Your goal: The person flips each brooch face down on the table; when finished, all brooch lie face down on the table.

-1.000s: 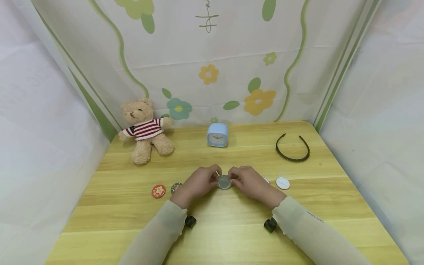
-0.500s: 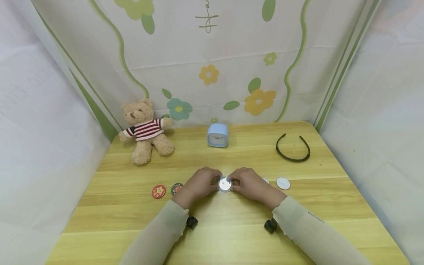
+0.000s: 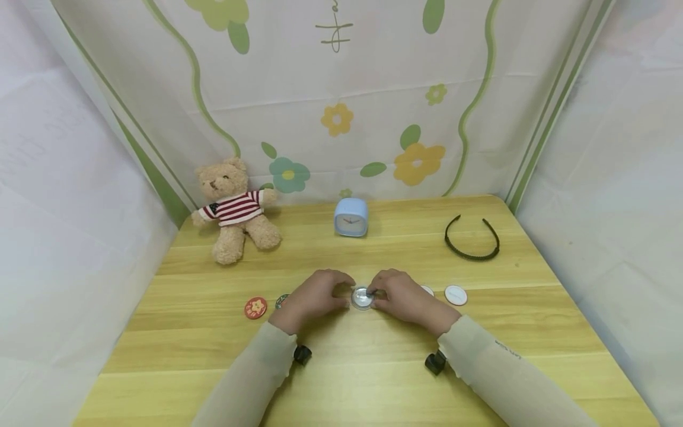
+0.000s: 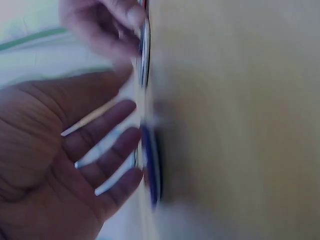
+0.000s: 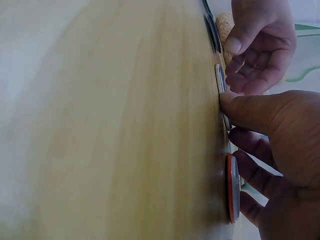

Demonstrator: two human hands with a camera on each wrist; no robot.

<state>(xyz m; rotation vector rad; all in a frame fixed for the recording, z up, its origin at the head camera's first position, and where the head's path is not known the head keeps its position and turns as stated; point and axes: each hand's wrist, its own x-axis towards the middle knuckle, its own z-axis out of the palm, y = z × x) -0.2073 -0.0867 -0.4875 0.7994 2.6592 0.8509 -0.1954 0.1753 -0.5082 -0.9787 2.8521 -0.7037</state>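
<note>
A round button badge (image 3: 362,298) lies silvery side up on the table in the middle, in the head view. My right hand (image 3: 401,296) pinches its right edge with thumb and index finger. The right wrist view shows that thumb (image 5: 240,102) against the badge's face. My left hand (image 3: 318,298) is just left of the badge, fingers parted and holding nothing. In the left wrist view its spread fingers (image 4: 117,150) are beside a dark-edged badge (image 4: 153,167). A green badge (image 3: 281,301) is partly hidden behind the left wrist.
A red star badge (image 3: 255,308) lies on the left. On the right are a white badge (image 3: 456,295) and another (image 3: 428,290), mostly hidden by my right hand. Behind stand a teddy bear (image 3: 235,210), a blue clock (image 3: 351,217) and a black headband (image 3: 472,256).
My left hand has let go of the silvery badge and drawn slightly left. The badge has come a little nearer and its shine has changed. My right hand has stayed at its edge.
</note>
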